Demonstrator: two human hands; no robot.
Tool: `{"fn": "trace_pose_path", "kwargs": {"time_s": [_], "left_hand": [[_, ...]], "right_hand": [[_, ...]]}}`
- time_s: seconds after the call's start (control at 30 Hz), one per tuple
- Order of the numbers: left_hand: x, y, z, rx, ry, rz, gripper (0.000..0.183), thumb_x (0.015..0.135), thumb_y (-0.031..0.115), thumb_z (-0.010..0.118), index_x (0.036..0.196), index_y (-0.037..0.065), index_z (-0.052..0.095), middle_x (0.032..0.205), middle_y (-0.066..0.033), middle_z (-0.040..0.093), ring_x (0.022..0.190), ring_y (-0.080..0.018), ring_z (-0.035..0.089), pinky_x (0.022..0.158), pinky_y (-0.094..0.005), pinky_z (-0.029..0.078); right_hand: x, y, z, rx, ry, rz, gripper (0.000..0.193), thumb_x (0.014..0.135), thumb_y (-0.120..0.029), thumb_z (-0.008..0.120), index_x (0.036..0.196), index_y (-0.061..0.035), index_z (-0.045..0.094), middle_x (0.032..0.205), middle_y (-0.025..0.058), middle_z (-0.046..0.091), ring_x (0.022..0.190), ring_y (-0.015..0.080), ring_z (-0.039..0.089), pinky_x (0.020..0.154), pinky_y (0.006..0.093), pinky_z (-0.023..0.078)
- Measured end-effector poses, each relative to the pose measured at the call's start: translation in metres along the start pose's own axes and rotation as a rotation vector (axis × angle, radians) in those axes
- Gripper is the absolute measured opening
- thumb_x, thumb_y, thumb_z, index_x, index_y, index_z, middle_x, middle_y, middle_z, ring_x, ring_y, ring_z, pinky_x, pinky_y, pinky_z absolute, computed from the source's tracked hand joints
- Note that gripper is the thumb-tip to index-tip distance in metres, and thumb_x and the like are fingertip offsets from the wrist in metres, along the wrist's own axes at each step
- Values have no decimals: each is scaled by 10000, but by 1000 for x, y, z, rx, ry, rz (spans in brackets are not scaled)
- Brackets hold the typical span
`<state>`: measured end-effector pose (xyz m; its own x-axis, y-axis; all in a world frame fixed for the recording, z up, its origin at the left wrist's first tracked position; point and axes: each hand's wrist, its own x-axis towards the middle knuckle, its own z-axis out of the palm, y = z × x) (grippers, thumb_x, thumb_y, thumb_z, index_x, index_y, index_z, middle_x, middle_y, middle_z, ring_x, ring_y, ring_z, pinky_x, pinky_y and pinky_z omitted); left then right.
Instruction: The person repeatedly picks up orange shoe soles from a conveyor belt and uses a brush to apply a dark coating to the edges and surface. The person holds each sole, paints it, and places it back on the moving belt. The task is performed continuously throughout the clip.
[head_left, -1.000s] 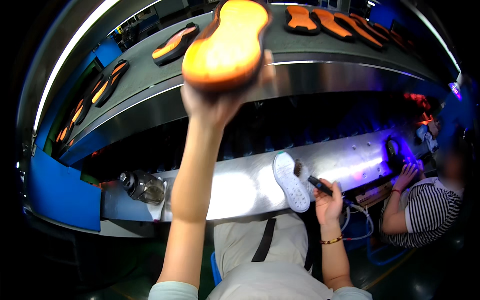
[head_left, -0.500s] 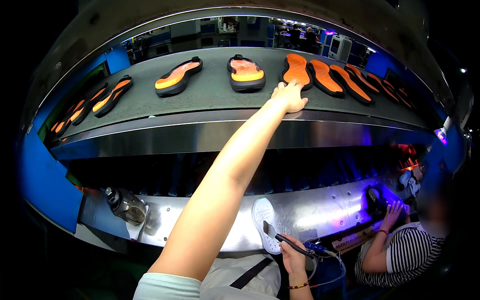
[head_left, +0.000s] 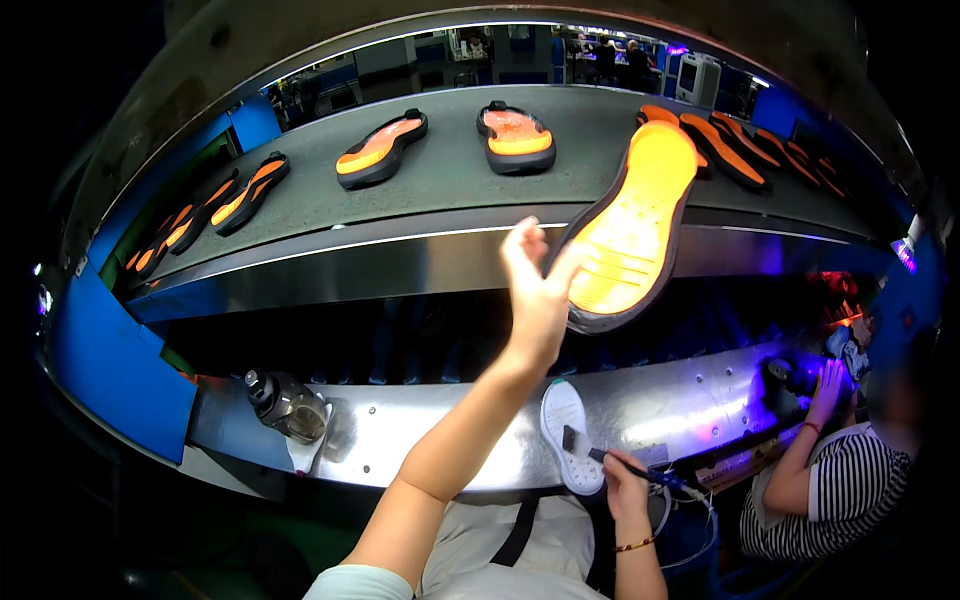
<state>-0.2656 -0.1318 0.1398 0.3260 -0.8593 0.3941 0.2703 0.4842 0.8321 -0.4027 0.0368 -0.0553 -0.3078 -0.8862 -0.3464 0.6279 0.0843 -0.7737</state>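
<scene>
In my left hand [head_left: 535,290] I hold an orange shoe sole [head_left: 640,220] with a black rim. It is tilted up in the air before the conveyor, gripped by its near edge. My right hand [head_left: 627,487] is closed around the black handle of a flat brush [head_left: 606,457], low in front of me. The brush's dark bristle end lies over a white shoe sole [head_left: 562,405] on the metal ledge, though I cannot tell whether it touches. Several orange and black soles [head_left: 515,132] lie spaced out on the belt.
The dark conveyor belt [head_left: 300,190] runs across behind a metal rail [head_left: 400,260]. A dark bottle [head_left: 288,405] stands on the metal ledge [head_left: 400,420] at left. A co-worker in a striped shirt [head_left: 835,500] sits at right under purple light. A cable trails from near my right hand.
My left hand has lifted the orange sole off the belt and drawn it toward me. The view has shifted slightly, and the brush stays in my right hand over the white sole.
</scene>
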Motion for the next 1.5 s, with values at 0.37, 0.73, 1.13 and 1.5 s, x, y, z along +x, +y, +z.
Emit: {"fn": "trace_pose_path", "kwargs": {"time_s": [0.37,0.73,1.13,1.5], "left_hand": [[-105,-29,-145,-1066,-613,-498,777,730,433,578,1320,49,251,1327,-167,308,1227,-237,316,1006,-362,259],[-148,-69,-224,-740,-303,-807,917,604,620,618,1263,47,336,1214,-206,422,1083,-342,456,918,-434,381],[-154,-54,-166,-761,-149,-895,857,736,732,93,1299,105,244,1182,-197,440,1066,-345,464,890,-419,392],[-134,-47,-177,-481,37,-746,752,774,690,118,1205,126,366,1122,-57,483,1013,-179,484,869,-308,411]], "right_hand": [[13,-7,0,-21,0,-28,200,718,45,590,917,65,578,857,112,596,792,167,577,732,246,460],[12,-22,31,-75,-244,29,193,732,-5,600,911,57,570,848,96,593,785,134,562,729,223,436],[26,-44,134,-437,-622,-116,153,707,-14,641,854,23,620,784,86,627,716,117,593,675,207,467],[-34,-20,146,-1068,-858,-911,132,623,-63,657,752,-47,641,764,67,634,734,197,594,709,291,406]]}}
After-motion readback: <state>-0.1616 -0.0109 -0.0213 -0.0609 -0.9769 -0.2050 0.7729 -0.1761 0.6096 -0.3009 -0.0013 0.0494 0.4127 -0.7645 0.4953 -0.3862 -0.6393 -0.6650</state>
